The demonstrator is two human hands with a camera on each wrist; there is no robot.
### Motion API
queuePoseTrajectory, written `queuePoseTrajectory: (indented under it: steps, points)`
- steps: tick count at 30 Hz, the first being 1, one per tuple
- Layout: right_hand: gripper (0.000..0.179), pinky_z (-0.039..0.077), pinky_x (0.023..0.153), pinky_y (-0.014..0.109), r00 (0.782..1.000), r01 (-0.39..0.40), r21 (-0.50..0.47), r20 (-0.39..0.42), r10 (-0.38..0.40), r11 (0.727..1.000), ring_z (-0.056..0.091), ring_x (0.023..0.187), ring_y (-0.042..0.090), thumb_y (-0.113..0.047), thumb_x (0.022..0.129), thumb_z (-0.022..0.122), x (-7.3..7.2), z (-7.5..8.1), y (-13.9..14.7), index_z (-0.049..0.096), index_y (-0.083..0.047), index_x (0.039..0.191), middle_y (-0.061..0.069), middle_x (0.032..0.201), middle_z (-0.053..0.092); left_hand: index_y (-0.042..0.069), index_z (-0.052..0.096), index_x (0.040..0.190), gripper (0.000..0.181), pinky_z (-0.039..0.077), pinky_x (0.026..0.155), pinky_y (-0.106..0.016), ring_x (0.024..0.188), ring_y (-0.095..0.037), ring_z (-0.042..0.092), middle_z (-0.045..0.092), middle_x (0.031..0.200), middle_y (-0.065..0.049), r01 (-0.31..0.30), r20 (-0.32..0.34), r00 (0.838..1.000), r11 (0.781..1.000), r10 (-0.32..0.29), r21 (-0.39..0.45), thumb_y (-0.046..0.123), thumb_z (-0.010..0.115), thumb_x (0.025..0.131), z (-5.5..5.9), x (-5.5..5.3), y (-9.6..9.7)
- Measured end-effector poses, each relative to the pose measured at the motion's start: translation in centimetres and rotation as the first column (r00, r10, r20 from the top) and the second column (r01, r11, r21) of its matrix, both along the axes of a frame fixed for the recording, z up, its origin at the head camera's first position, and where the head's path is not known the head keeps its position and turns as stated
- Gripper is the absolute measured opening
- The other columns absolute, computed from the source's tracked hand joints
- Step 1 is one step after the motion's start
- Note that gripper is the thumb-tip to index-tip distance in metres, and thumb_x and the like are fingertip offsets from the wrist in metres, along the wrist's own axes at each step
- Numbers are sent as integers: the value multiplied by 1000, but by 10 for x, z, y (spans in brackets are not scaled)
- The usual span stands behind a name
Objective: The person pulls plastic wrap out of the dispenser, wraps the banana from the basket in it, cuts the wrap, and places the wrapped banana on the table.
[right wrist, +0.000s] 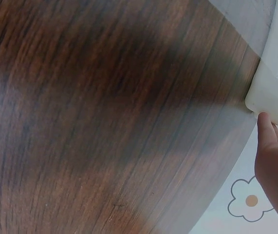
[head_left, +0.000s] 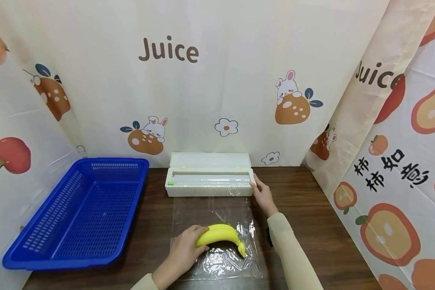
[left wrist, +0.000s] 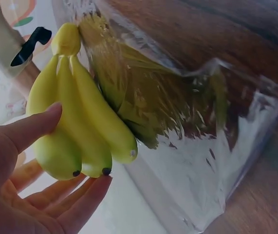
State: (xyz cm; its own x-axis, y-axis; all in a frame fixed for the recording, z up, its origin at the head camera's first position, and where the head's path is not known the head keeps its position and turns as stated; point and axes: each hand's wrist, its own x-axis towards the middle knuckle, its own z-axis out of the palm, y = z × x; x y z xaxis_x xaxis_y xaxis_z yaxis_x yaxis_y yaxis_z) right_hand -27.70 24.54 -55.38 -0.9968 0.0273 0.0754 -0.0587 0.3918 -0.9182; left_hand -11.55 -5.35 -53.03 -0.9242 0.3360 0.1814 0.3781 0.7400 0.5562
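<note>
Yellow bananas (head_left: pixel 222 233), likely light, suited the left grip (head_left: pixel 185 245) pinching their nine-o'clock tips (left wrist: pixel 98 162); the right grip (head_left: pixel 264 196) held the box (head_left: pixel 206 191).

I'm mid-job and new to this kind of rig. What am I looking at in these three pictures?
There's no robot: a person works with two bare hands. The wide picture comes from a camera on the head, looking forward and down; the other two come from cameras on the left and right wrists.

On the brown table are a blue basket at the left and a white box with its lid raised. Clear film runs from the box toward the person.

The left hand holds a yellow banana bunch over the film. The right hand touches the box's right end.
</note>
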Motion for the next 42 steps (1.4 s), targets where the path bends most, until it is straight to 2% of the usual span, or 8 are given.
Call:
queuePoseTrajectory:
  steps: [6, 10, 14, 21, 29, 32, 37, 42]
  points:
    - [54, 28, 126, 53, 1000, 8, 56, 19, -10, 998, 30, 155, 41, -12, 112, 52, 1, 2, 3, 34, 2, 161, 21, 168, 31, 2, 67, 139, 63, 62, 85, -54, 113, -42, 70, 68, 133, -23, 35, 15, 999, 999, -34, -16, 19, 91, 83, -3, 4, 2]
    - [56, 29, 125, 56, 998, 17, 151, 63, -27, 988, 33, 153, 43, -17, 113, 51, 2, 1, 6, 33, -2, 163, 22, 166, 33, 0, 61, 146, 68, 60, 89, -55, 117, -43, 69, 67, 136, -24, 40, 29, 999, 999, -39, -11, 18, 89, 86, -5, 8, 4]
    - [57, 28, 124, 60, 995, 19, 225, 88, -40, 974, 35, 151, 47, -21, 113, 51, 2, -1, 3, 32, -5, 164, 23, 164, 35, -1, 61, 146, 68, 60, 89, -54, 117, -41, 69, 68, 135, -23, 30, 23, 999, 999, -30, -13, 16, 88, 86, -7, 10, 4]
    - [55, 30, 123, 62, 997, -8, 295, 79, -16, 955, 38, 149, 50, -21, 115, 46, 3, -6, -1, 29, -6, 165, 23, 163, 38, -2, 62, 144, 64, 59, 89, -57, 115, -42, 69, 68, 134, -24, 4, 15, 1000, 1000, -4, -5, 17, 87, 88, -10, 14, 2]
    - [55, 38, 119, 62, 1000, 12, 439, 9, -18, 899, 47, 143, 50, -23, 115, 46, 9, 4, -1, 36, 5, 161, 28, 157, 46, 1, 63, 143, 62, 60, 88, -57, 118, -42, 68, 66, 137, -24, -47, -40, 998, 998, 45, -38, 20, 86, 89, -5, 24, -3]
    - [56, 41, 116, 62, 1000, 15, 488, -8, -13, 873, 50, 141, 49, -24, 113, 51, 16, 9, 1, 40, 7, 158, 30, 155, 49, 4, 64, 144, 61, 61, 86, -56, 120, -41, 67, 66, 139, -22, -74, -60, 996, 996, 72, -45, 20, 86, 89, 0, 29, -7]
    - [50, 51, 103, 62, 999, 20, 566, -52, 12, 824, 61, 128, 49, -27, 109, 62, 40, 16, 1, 54, 6, 147, 30, 141, 62, 7, 66, 142, 62, 62, 84, -54, 120, -40, 67, 67, 139, -19, -103, -100, 990, 994, 98, -47, 19, 88, 86, 7, 38, -17]
    - [49, 54, 98, 62, 994, 20, 592, -96, 46, 806, 64, 124, 47, -27, 104, 70, 71, 21, -2, 59, 2, 142, 26, 139, 65, 6, 67, 140, 65, 62, 84, -51, 119, -35, 68, 69, 135, -16, -126, -99, 988, 990, 119, -68, 19, 92, 82, 9, 44, -27]
